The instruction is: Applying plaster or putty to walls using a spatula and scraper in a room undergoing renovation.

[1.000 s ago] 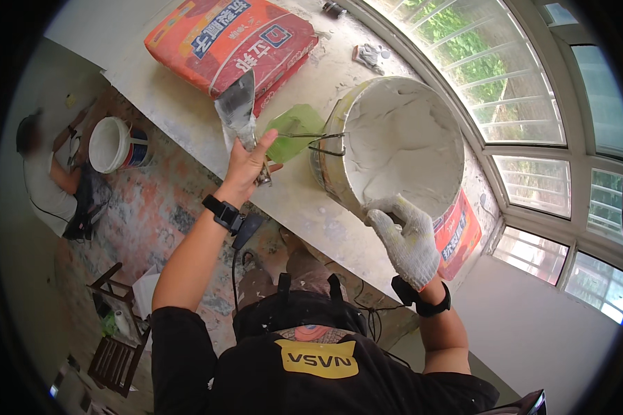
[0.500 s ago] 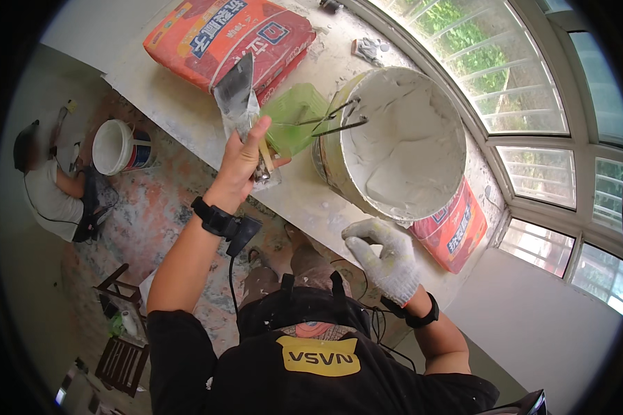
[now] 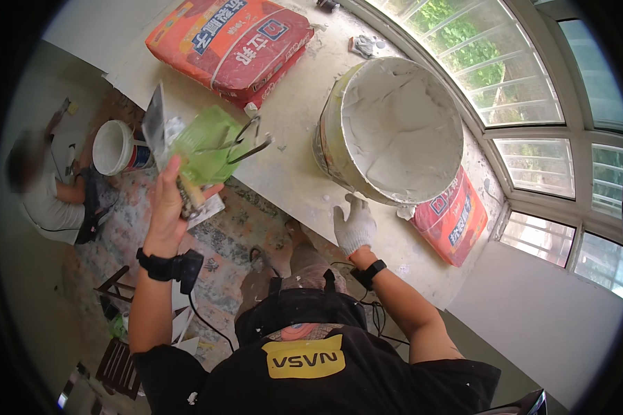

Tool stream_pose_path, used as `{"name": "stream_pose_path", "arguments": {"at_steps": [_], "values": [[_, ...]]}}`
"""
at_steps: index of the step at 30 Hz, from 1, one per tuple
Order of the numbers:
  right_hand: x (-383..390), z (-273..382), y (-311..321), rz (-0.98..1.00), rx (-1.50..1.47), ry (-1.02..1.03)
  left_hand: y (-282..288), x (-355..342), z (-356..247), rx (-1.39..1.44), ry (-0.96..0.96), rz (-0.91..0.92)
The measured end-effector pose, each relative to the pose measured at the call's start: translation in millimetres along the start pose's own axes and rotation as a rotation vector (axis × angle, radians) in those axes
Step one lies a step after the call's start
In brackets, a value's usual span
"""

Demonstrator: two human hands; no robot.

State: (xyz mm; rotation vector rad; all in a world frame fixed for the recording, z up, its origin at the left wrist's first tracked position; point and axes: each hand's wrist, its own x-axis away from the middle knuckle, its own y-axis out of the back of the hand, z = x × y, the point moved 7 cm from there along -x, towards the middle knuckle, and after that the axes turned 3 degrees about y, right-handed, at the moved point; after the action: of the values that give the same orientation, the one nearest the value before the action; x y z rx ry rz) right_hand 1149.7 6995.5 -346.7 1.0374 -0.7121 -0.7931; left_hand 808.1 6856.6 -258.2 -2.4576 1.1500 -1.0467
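Observation:
My left hand [image 3: 173,194] is closed on a bundle of tools: a metal putty knife [image 3: 155,121] and other handled blades, with a translucent green plastic piece [image 3: 204,145] and dark bent metal prongs [image 3: 249,142]. These are held over the counter's left edge. My right hand [image 3: 354,225], in a whitish knit glove, is at the near lower side of a large bucket of white putty [image 3: 401,124], fingers slightly bent and apart, fingertips at or very near its wall. The bucket stands on the plaster-dusted counter [image 3: 277,173].
Red bags lie behind [image 3: 228,48] and right [image 3: 450,214] of the bucket, beside barred windows [image 3: 477,62]. A rag [image 3: 363,45] is at the back. At left, a co-worker [image 3: 48,200] crouches by a white bucket [image 3: 114,145]; a wooden chair [image 3: 118,366] and cables [image 3: 377,315] are lower down.
My left hand has moved left and down with the tools and green piece, away from the bucket. My gloved hand has moved left from the bucket's near rim to its lower side.

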Motion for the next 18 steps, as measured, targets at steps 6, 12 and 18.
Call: {"name": "stream_pose_path", "arguments": {"at_steps": [6,12,18], "values": [[-10.3,-69.9,-69.4,-0.116,-1.266,-0.645,73.1,52.8,1.2,0.033,-0.014,-0.098],[4.6,-55.7,-80.9,-0.315,-1.917,-0.707,121.8,109.4,0.3,0.063,-0.05,-0.152],[55.3,25.8,88.4,-0.546,-1.216,-0.202,183.3,166.3,5.3,0.112,-0.102,-0.177]]}}
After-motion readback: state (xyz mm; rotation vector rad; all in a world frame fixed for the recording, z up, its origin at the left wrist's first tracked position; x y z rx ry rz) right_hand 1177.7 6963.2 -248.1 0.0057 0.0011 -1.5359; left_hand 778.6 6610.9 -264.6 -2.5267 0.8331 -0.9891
